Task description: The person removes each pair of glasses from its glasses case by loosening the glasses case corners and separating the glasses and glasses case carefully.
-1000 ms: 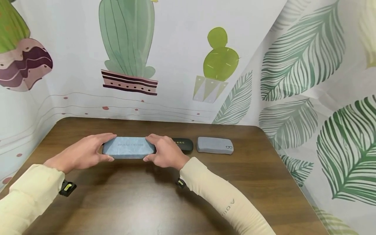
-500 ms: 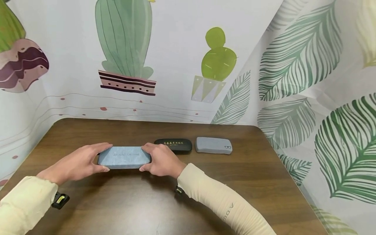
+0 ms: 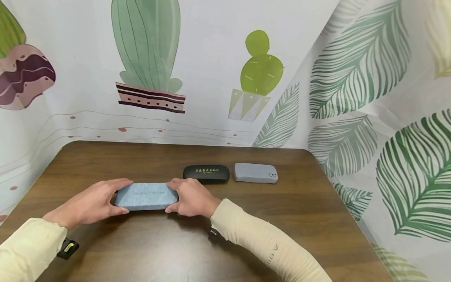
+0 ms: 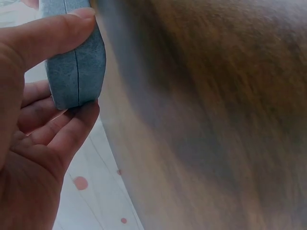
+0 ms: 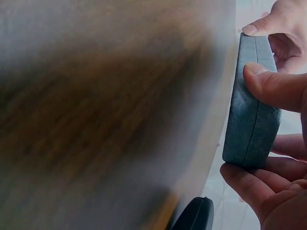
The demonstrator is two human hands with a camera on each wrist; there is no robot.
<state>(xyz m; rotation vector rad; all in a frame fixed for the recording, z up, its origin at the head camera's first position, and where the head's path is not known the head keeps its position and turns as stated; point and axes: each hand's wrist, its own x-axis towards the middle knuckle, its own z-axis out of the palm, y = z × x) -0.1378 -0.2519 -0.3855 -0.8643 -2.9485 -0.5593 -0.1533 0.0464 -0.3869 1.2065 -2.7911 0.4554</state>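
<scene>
A blue-grey glasses case (image 3: 146, 196) lies flat and shut, just above or on the brown table (image 3: 197, 243). My left hand (image 3: 92, 203) grips its left end, thumb at the near edge and fingers behind; the left wrist view shows that end of the case (image 4: 76, 72) pinched between thumb and fingers. My right hand (image 3: 190, 197) grips the right end the same way, and in the right wrist view the case (image 5: 252, 120) sits between its thumb and fingers. The seam of the case runs along its side.
A black glasses case (image 3: 206, 173) with gold lettering lies behind my right hand, its end also showing as a dark case (image 5: 194, 216) in the right wrist view. A grey case (image 3: 255, 172) with a glasses logo lies to its right. Patterned cloth walls enclose the table.
Both hands have drawn the blue-grey case toward me and slightly left, away from the black case, which now shows in full.
</scene>
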